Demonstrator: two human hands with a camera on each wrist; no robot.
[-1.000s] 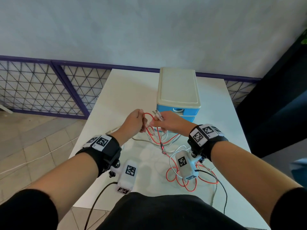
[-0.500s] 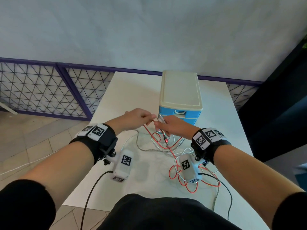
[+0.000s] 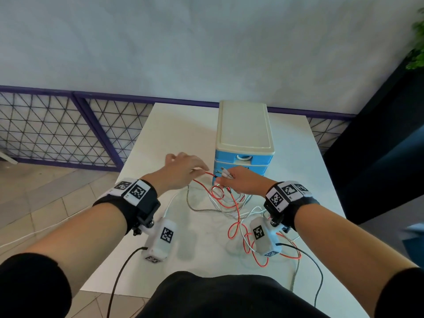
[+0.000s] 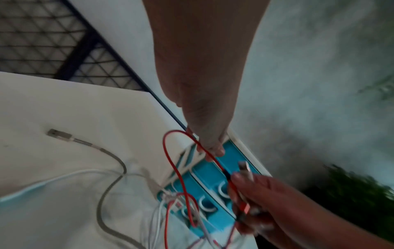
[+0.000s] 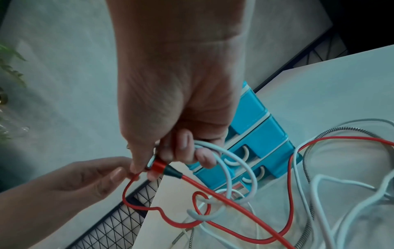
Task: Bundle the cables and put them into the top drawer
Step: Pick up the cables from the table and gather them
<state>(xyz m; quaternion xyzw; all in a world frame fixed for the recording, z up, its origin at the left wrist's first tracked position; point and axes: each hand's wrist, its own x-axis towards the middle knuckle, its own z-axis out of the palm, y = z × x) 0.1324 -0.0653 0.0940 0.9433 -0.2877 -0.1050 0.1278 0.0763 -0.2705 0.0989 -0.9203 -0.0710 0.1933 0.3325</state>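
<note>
Red (image 3: 232, 203), white (image 3: 252, 211) and grey braided (image 3: 199, 209) cables lie tangled on the white table (image 3: 179, 125) in front of a blue drawer unit (image 3: 244, 129) with a cream top. Its top drawer (image 3: 243, 158) is closed. My right hand (image 3: 221, 179) grips the gathered cable ends, among them the red plug (image 5: 158, 166) and a white loop (image 5: 226, 152), just before the drawer fronts. My left hand (image 3: 204, 172) pinches the red cable (image 4: 170, 160) a short way left of the right hand. The grey cable's plug (image 4: 59, 135) lies loose on the table.
More loops of red and white cable (image 3: 259, 255) lie under my right wrist near the table's front edge. A purple-framed mesh railing (image 3: 68, 129) runs behind and left of the table. A dark panel (image 3: 378, 157) stands to the right.
Both hands have dropped lower toward the table. My left hand has drawn away to the left of the right hand, stretching a length of red cable between them.
</note>
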